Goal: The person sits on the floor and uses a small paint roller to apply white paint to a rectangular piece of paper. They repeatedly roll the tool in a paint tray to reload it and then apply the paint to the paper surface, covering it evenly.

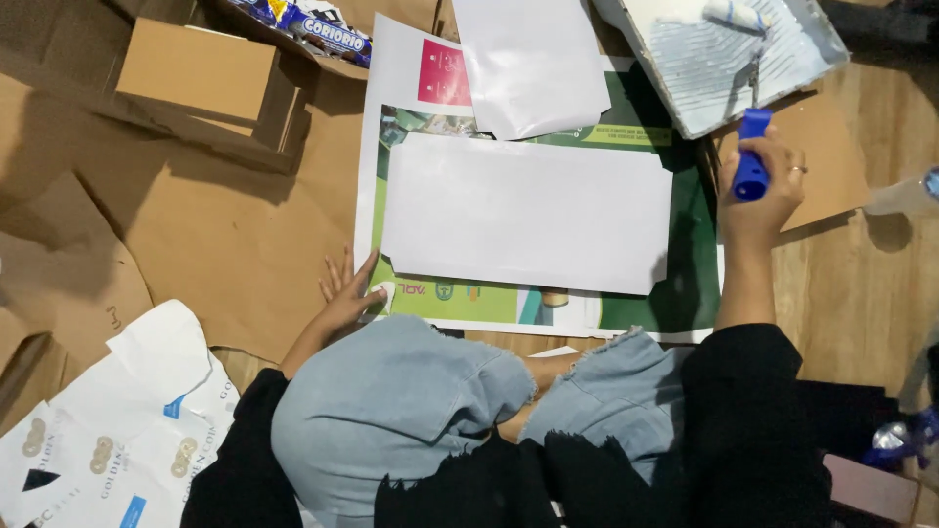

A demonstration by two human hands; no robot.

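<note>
Head view: the right hand [761, 200] is closed around the blue handle of a paint roller [751, 156], at two o'clock in the frame. Its long axis runs nearly upright, the roller head pointing to twelve o'clock into the grey paint tray [782, 88]. The left hand [344, 291], open with fingers spread, presses flat on the poster's [489, 305] lower left corner at eight o'clock, below the white sheet [528, 213].

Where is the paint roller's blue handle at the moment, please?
In the head view, upper right: the blue handle is in the right hand, just below the paint tray.
</note>
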